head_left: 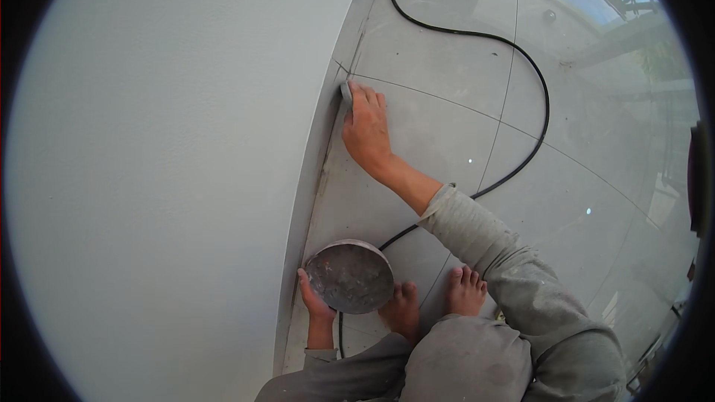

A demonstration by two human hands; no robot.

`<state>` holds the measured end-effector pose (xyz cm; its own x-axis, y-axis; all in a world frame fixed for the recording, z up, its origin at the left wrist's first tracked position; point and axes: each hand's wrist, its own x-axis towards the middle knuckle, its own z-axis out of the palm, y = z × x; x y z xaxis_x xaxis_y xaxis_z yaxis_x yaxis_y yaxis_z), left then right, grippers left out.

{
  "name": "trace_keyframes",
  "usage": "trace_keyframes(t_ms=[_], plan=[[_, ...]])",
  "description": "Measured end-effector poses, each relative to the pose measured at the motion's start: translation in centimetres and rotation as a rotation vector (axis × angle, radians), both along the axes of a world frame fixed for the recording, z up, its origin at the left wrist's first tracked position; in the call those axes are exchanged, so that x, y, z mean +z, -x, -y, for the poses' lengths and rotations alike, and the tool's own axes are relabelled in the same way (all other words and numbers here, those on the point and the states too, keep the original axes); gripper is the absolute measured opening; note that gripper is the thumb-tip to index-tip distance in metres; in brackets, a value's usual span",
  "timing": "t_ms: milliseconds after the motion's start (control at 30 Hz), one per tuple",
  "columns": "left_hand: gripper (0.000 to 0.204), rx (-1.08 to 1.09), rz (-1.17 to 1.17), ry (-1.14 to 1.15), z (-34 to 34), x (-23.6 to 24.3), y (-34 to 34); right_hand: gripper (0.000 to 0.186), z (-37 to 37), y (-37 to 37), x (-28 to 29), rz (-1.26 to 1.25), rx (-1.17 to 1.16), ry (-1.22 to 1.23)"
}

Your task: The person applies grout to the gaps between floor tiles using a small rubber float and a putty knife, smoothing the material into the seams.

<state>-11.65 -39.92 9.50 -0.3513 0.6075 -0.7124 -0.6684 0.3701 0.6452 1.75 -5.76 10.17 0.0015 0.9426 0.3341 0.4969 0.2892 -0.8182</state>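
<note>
My right hand (365,126) reaches up along the foot of the wall, fingers closed on a small grey block or pad (345,94) held against the narrow skirting strip (304,231) beside a tile joint. My fingers hide part of it, and I cannot make out what it is. Lower down, my left hand (316,298) grips a round, shallow grey bowl (349,277) by its left side, near the wall. The bowl's inside is stained with darker grey residue and a few small specks.
A large pale wall (164,164) fills the left half. Glossy grey floor tiles (573,156) with thin joints lie to the right, reflecting sky and structures. A black hose or cable (547,97) loops across them and passes under the bowl. My bare feet (465,290) are at the bottom.
</note>
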Motion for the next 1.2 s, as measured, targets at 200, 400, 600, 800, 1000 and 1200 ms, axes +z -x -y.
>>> trace_keyframes(t_ms=[200,400,600,800,1000,1200], plan=[[0.071,0.03,0.037,-0.015,0.0,-0.1,-0.1,0.058,9.8,1.2,0.0,-0.08,0.188,0.177],[0.07,0.039,0.016,0.025,0.6,-0.9,0.1,0.046,-0.5,-2.7,0.7,-0.123,0.06,0.026],[0.071,0.047,0.02,0.031,0.5,-0.8,0.2,0.058,-0.6,-1.1,-1.4,0.03,0.046,-0.003],[0.071,-0.012,0.082,0.026,-0.7,0.1,0.1,0.06,10.1,-1.4,-0.7,-0.072,0.308,0.201],[0.07,-0.019,0.011,0.075,-0.5,0.7,-0.1,0.06,1.9,-1.6,-1.1,-0.197,0.037,0.014],[0.072,0.071,0.067,0.046,0.7,-1.1,0.2,0.069,6.7,2.4,-2.1,-0.101,0.071,0.209]])
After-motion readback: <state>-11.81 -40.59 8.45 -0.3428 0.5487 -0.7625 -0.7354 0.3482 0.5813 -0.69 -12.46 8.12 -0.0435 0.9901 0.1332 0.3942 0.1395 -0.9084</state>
